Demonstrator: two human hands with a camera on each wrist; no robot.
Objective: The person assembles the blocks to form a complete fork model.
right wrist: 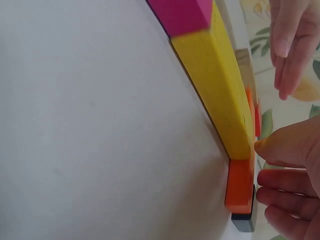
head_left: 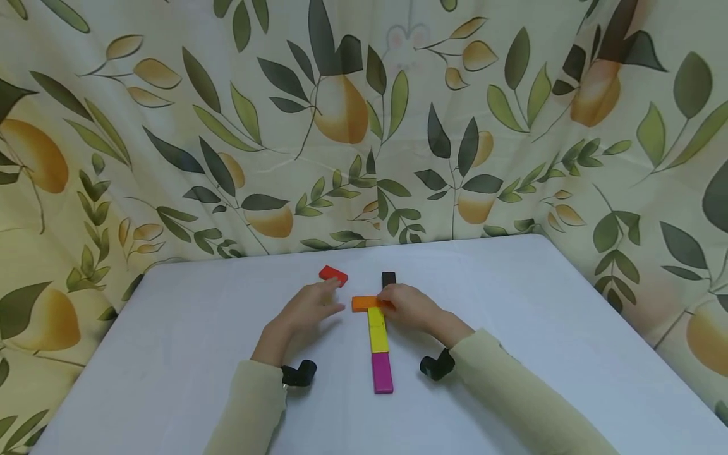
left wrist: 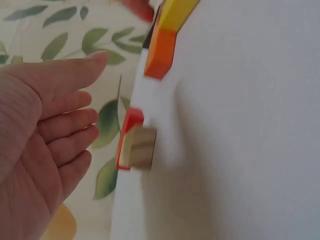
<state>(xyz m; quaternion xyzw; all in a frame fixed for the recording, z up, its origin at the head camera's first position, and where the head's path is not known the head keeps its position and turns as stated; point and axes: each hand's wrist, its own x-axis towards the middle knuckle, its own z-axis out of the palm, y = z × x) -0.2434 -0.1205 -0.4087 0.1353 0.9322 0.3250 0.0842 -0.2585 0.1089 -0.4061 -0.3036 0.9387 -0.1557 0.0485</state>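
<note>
My left hand (head_left: pixel 309 306), fingers extended and empty, hovers beside a red block (head_left: pixel 333 275) at the back left. The left wrist view shows a bare wooden face on that red block (left wrist: pixel 131 122). My right hand (head_left: pixel 412 306) is over the right end of an orange block (head_left: pixel 364 304). Its thumb and loosely bent fingertips are right at that block's top edge in the right wrist view. The orange block lies crosswise at the far end of a yellow strip (head_left: pixel 378 332), with a magenta block (head_left: pixel 383 373) nearest me. Behind the right fingers stands a black block (head_left: pixel 388 279), partly hidden.
All the blocks lie on a white-covered table (head_left: pixel 188 354). A curtain (head_left: pixel 364 126) printed with leaves and fruit hangs behind it. Small black devices (head_left: pixel 300 373) are worn on both wrists, under light sleeves (head_left: pixel 250 404).
</note>
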